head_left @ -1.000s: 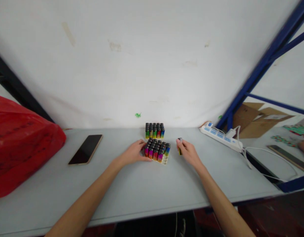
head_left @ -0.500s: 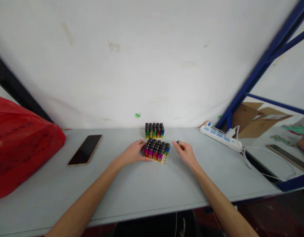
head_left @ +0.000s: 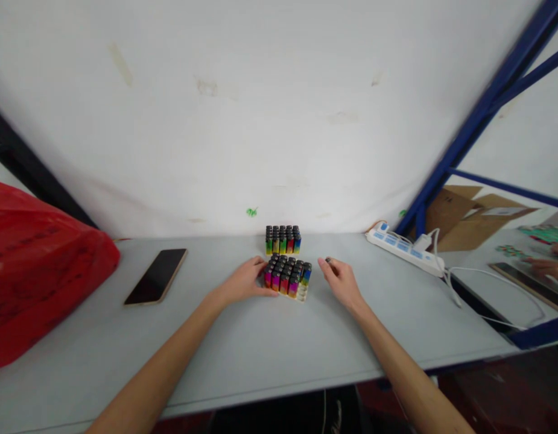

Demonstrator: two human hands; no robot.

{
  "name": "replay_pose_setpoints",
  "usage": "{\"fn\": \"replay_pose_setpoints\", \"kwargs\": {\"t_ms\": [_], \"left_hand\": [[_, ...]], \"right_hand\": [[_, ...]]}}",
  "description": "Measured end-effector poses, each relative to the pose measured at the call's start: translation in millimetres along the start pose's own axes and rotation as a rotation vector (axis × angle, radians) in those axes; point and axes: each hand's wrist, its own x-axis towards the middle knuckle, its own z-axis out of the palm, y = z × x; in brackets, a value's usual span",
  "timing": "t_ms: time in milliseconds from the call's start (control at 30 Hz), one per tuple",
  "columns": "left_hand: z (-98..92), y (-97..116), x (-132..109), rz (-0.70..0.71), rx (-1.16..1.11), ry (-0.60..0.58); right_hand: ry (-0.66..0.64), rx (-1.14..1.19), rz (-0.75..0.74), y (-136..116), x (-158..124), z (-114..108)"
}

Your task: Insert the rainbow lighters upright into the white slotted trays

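Observation:
Upright lighters point(head_left: 283, 274) with black tops and rainbow-coloured bodies stand packed in a pale tray point(head_left: 301, 295), whose front right end shows several bare slots. My left hand point(head_left: 246, 281) is closed around the tray's left side, thumb at the front and fingers behind. To the right of the tray, apart from it, my right hand point(head_left: 342, 283) is pinched on a lighter; only its dark top point(head_left: 328, 260) shows past the fingers. Behind, near the wall, stands a second block of lighters point(head_left: 283, 240) with green, yellow, red and blue bodies.
A phone point(head_left: 156, 276) lies on the left of the grey table point(head_left: 260, 355), beside a red plastic bag point(head_left: 38, 271). On the right are a white power strip point(head_left: 405, 250) with cables, a blue frame post point(head_left: 482, 114) and a cardboard box point(head_left: 469, 220). Another person's hand point(head_left: 550, 268) works beyond.
Both my hands keep nearly the same place and hold. At the far right, the other person's hand has come further into view, over the table. The view has shifted slightly.

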Motion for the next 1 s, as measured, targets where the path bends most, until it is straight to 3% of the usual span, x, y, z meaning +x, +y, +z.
{"fn": "replay_pose_setpoints", "kwargs": {"t_ms": [400,667,833,1000], "left_hand": [[-0.1,0.5,-0.3,0.003,0.017,-0.003],[-0.8,1.3,-0.5,0.008,0.012,-0.007],[-1.7,3.7,-0.8,0.012,0.003,-0.005],[-1.2,4.0,-0.6,0.003,0.001,0.001]], "right_hand": [[-0.003,-0.055,-0.005,1.8,-0.7,1.7],[-0.178,-0.013,-0.117,-18.2,-4.9,-9.7],[-0.182,-0.268,-0.287,-17.7,-4.3,-13.5],[-0.295,-0.339,-0.281,-10.2,-6.7,-8.1]]}}
